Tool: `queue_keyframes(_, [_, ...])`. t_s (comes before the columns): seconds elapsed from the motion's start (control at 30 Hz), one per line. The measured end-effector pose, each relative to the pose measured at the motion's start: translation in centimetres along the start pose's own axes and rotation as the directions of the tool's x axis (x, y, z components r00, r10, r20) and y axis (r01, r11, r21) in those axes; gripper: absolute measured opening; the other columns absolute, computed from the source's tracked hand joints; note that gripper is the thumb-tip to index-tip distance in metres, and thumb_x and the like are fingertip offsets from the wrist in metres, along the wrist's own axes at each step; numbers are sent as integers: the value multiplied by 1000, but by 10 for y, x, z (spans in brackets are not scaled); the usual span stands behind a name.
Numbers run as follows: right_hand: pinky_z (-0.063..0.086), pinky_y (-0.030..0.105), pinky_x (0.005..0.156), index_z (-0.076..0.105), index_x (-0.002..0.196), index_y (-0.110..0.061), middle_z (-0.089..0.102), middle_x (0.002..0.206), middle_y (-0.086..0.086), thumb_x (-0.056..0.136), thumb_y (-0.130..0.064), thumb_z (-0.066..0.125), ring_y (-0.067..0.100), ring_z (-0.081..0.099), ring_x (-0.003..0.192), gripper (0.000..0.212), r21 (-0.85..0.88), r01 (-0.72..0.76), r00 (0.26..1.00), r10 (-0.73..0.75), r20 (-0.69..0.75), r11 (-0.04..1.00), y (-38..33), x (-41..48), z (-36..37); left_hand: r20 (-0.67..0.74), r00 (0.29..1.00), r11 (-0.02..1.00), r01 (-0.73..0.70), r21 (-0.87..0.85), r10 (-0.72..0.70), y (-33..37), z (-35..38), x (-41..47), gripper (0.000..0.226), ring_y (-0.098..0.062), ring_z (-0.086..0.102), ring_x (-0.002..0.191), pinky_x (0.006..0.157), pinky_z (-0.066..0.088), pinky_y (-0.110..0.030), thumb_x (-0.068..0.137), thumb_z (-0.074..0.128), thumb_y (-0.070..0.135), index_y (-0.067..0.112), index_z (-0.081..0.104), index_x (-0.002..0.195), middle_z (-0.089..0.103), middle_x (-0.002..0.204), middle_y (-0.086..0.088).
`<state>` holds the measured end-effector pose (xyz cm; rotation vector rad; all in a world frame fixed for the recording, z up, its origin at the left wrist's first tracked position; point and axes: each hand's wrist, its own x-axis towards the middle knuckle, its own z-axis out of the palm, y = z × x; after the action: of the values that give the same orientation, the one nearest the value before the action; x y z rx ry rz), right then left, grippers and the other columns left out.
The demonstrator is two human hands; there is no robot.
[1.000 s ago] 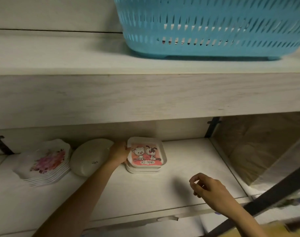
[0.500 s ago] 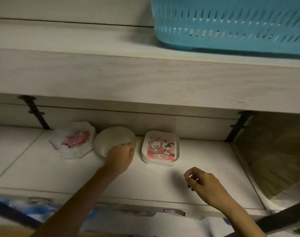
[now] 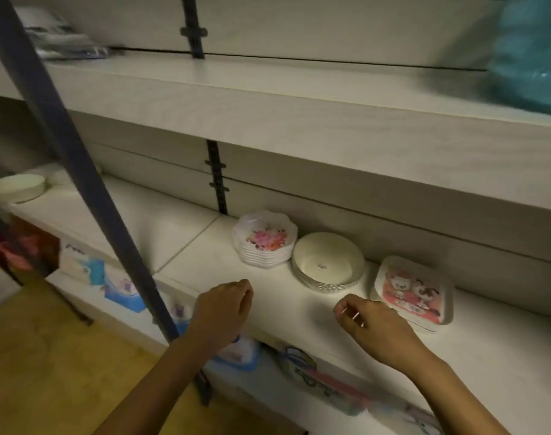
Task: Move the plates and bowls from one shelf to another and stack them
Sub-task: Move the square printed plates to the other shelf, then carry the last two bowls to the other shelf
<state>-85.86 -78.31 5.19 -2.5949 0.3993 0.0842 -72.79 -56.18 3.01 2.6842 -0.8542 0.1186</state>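
On the white middle shelf [image 3: 205, 255] stand three stacks side by side: scalloped flower plates [image 3: 265, 238], cream round bowls [image 3: 328, 260] and square plates with a cartoon cat and dog [image 3: 413, 291]. My left hand [image 3: 222, 309] hovers near the shelf's front edge, fingers curled, holding nothing, below and left of the flower plates. My right hand [image 3: 370, 321] is loosely curled and empty, just in front of the square plates. Another cream bowl [image 3: 16, 186] sits on the far left shelf section.
A dark slanted metal post [image 3: 79, 171] crosses the left foreground. A teal basket [image 3: 531, 51] sits on the upper shelf at the right. Packaged goods [image 3: 123, 287] fill the lower shelf. A wooden floor [image 3: 48, 372] lies at the bottom left.
My left hand has let go of the cream bowls and pulled back to the shelf's front edge. The view has swung left, so the stacks now lie to the right.
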Motion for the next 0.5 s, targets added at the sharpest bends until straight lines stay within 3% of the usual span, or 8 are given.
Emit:
queue_keyframes(0.2, [50, 33, 77, 57, 96, -37, 65, 95, -11, 91, -43, 43, 17, 60, 89, 16, -1, 101, 995, -101, -8, 995, -92, 22, 36, -38, 997, 998, 60, -25, -61, -97, -35, -31, 25, -12, 50, 72, 65, 37, -21, 97, 35, 30, 13, 54, 100, 46, 71, 9])
queue_keyframes(0.33, [45, 29, 72, 56, 95, -37, 61, 91, -15, 92, -42, 42, 16, 59, 88, 15, 6, 172, 985, -172, 19, 985, -162, 40, 71, -45, 994, 995, 98, 0, -98, -172, -61, -54, 28, -13, 61, 95, 78, 41, -18, 96, 39, 32, 17, 56, 112, 64, 104, 0])
queue_keyframes(0.5, [46, 29, 70, 57, 96, -34, 64, 93, -11, 93, -39, 42, 15, 59, 86, 15, 17, 250, 968, -250, 18, 968, -249, 71, 117, -107, 988, 991, 116, 61, -109, -271, -96, -68, 22, -5, 46, 70, 64, 34, -15, 96, 39, 34, 21, 56, 100, 49, 79, 11])
